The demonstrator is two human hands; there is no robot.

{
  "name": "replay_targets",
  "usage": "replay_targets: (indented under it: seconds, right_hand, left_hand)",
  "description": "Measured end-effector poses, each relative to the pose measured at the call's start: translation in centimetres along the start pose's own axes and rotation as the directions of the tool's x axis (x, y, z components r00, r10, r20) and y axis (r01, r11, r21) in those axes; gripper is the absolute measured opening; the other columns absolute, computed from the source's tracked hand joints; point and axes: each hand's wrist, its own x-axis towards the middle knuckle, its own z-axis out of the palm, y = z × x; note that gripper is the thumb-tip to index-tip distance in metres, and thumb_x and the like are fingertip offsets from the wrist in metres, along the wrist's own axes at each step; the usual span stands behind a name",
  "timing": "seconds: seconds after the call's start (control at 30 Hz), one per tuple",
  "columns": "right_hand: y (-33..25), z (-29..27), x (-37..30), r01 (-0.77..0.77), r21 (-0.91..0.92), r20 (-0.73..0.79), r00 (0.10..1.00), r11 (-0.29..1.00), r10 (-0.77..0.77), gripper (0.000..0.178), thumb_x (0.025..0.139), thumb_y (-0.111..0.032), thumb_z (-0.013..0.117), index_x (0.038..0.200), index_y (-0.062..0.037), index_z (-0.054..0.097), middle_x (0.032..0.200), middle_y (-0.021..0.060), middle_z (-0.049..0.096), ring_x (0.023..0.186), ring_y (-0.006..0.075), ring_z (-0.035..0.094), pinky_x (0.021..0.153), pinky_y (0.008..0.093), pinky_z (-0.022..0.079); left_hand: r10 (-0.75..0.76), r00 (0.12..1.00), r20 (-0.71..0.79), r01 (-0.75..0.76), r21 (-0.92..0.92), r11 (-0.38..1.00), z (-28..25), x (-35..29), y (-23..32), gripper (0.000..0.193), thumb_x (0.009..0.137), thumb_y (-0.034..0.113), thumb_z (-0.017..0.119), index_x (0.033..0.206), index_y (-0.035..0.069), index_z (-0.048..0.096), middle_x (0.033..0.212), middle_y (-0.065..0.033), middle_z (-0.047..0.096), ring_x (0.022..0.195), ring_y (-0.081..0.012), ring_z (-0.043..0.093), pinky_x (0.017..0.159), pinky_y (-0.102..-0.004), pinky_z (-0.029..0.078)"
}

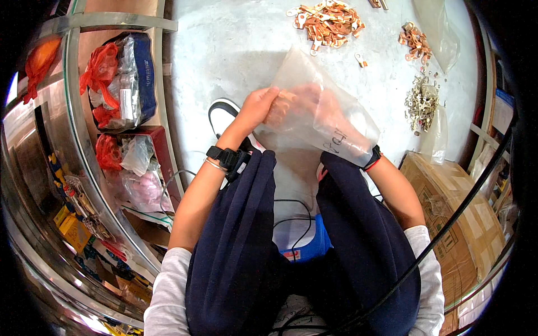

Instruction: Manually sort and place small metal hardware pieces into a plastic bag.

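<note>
A clear plastic bag (339, 120) with dark handwriting hangs slantwise between my hands, above the floor. My left hand (259, 107) is closed on its left edge, thumb and fingers pinching the plastic. Copper-coloured pieces, which look like cable lugs (278, 110), show blurred through the bag beside my left fingers. My right hand (325, 109) is covered by the bag down to the wrist and shows only hazily. Whether it is inside or behind the plastic, and how its fingers are bent, I cannot make out.
A large pile of copper lugs (330, 25) lies ahead, with a single lug (361, 60) apart. Right of it are a smaller copper pile (415, 42) and silvery small parts (421, 105). A cardboard box (454, 218) stands right, shelving (73, 89) left, a blue stool (316, 241) beneath me.
</note>
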Motion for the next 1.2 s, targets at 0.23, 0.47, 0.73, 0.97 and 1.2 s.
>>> replay_targets:
  seconds: [0.23, 0.47, 0.73, 0.97, 1.2]
  right_hand:
    - [-0.1, 0.9, -0.4, 0.125, 0.319, 0.049, 0.988, 0.940, -0.148, 0.029, 0.092, -0.018, 0.058, 0.111, 0.0032, 0.063, 0.102, 0.0108, 0.066, 0.090, 0.0166, 0.063, 0.080, 0.0305, 0.050]
    - [0.1, -1.0, -0.4, 0.150, -0.268, 0.130, 0.984, 0.952, -0.118, 0.030, 0.090, -0.017, 0.058, 0.115, -0.0010, 0.063, 0.110, 0.0144, 0.065, 0.093, 0.0205, 0.064, 0.084, 0.0333, 0.049]
    - [-3.0, -10.5, -0.9, -0.127, -0.404, -0.145, 0.987, 0.906, 0.074, 0.024, 0.088, -0.014, 0.057, 0.108, -0.0035, 0.066, 0.090, 0.0054, 0.070, 0.079, 0.0154, 0.065, 0.072, 0.0296, 0.051]
    - [-3.1, -14.0, 3.7, -0.270, -0.858, -0.441, 0.823, 0.437, -0.358, 0.036, 0.081, -0.029, 0.068, 0.103, -0.0010, 0.058, 0.086, 0.0159, 0.065, 0.078, 0.0305, 0.064, 0.070, 0.0382, 0.050]
    - [-0.6, -13.3, 4.3, -0.293, -0.851, -0.437, 0.855, 0.435, -0.280, 0.033, 0.083, -0.018, 0.061, 0.111, -0.0003, 0.056, 0.088, 0.0174, 0.064, 0.079, 0.0339, 0.063, 0.071, 0.0423, 0.050]
  left_hand:
    - [-0.027, 0.999, 0.026, 0.026, 0.022, 0.999, -0.2, 0.3, -0.3, 0.043, 0.096, 0.042, 0.051, 0.101, 0.002, 0.064, 0.081, -0.0020, 0.066, 0.064, -0.0081, 0.060, 0.055, -0.0224, 0.047]
    - [0.069, 0.993, -0.098, -0.051, 0.177, 0.983, 0.2, 1.0, -0.7, 0.045, 0.095, 0.046, 0.052, 0.096, 0.002, 0.064, 0.074, -0.0027, 0.063, 0.058, -0.0092, 0.057, 0.049, -0.0238, 0.045]
    - [0.120, 0.884, -0.452, -0.055, 0.155, 0.986, -1.0, 0.5, -0.5, 0.044, 0.096, 0.045, 0.051, 0.083, 0.004, 0.062, 0.067, 0.0017, 0.057, 0.056, -0.0074, 0.049, 0.051, -0.0245, 0.040]
    - [0.067, 0.894, -0.443, -0.025, 0.100, 0.995, -0.5, 1.0, -0.4, 0.043, 0.096, 0.045, 0.051, 0.083, 0.005, 0.061, 0.063, 0.0010, 0.055, 0.050, -0.0077, 0.048, 0.045, -0.0243, 0.039]
    - [0.067, 0.915, -0.398, -0.048, 0.059, 0.997, -0.8, 1.2, -0.8, 0.045, 0.095, 0.043, 0.054, 0.087, 0.000, 0.063, 0.066, -0.0033, 0.060, 0.048, -0.0102, 0.053, 0.041, -0.0265, 0.042]
